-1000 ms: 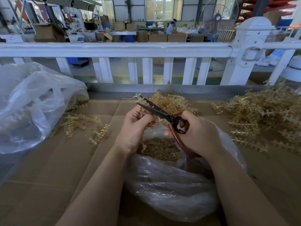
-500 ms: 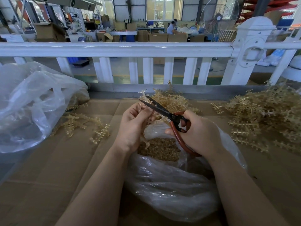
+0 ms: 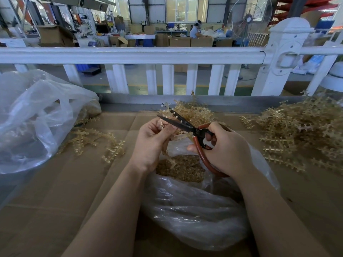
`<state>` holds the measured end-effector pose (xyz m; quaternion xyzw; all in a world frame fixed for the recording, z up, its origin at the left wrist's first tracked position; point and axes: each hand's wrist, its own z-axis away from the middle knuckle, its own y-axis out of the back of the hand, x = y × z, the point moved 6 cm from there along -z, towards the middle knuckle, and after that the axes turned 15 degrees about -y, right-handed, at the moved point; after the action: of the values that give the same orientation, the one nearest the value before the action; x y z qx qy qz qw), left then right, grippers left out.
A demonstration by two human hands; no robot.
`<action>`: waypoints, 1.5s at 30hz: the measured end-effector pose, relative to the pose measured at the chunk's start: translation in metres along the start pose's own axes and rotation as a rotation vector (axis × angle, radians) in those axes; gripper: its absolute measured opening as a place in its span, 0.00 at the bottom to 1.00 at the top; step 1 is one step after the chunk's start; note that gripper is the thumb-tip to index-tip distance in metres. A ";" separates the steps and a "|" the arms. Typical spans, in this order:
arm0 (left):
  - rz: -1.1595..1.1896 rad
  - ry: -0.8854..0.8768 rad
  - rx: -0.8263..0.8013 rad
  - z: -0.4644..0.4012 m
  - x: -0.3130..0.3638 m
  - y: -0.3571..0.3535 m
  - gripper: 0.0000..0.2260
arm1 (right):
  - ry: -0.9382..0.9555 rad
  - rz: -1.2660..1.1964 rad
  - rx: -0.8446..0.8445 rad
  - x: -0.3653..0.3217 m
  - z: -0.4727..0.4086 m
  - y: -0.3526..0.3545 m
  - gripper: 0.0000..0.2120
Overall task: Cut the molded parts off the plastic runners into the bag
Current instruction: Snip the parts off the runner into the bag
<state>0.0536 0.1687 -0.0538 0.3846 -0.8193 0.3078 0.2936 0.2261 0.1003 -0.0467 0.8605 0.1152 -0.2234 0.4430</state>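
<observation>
In the head view, the left hand was curled around a tan plastic runner, thumb and fingers pinching it near the top, with the lower end hanging down over the open mouth of the clear plastic bag. The right hand gripped the red handles of the scissors, fingers wrapped through and around the loops. The dark blades stood partly open, their tips just above the left hand's fingertips, where the upper end of the runner stood up between them.

Inside the bag lay a heap of cut molded parts, directly below the hands. A large pile of uncut runners sat well to the right on the cardboard surface, a smaller tangle lay behind the scissors, and a few loose runners lay to the left beside a second crumpled bag. A white railing crossed behind the bench.

The risk appeared to lie in how close the blades were to the pinching fingers: a hasty closing could nick a fingertip. A part cut that high above the bag might also spring sideways and land on the cardboard rather than drop in. Whether any part lay exactly between the blades could not be told.
</observation>
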 end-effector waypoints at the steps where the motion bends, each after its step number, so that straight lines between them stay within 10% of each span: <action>1: -0.002 0.000 0.000 0.000 -0.001 0.001 0.02 | 0.005 -0.001 0.002 0.000 0.000 0.000 0.25; 45: -0.017 -0.048 -0.025 -0.001 -0.004 -0.004 0.05 | 0.000 -0.027 0.045 -0.001 0.000 0.000 0.28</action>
<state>0.0590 0.1693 -0.0550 0.3951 -0.8266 0.2856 0.2812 0.2255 0.1003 -0.0459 0.8686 0.1218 -0.2318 0.4207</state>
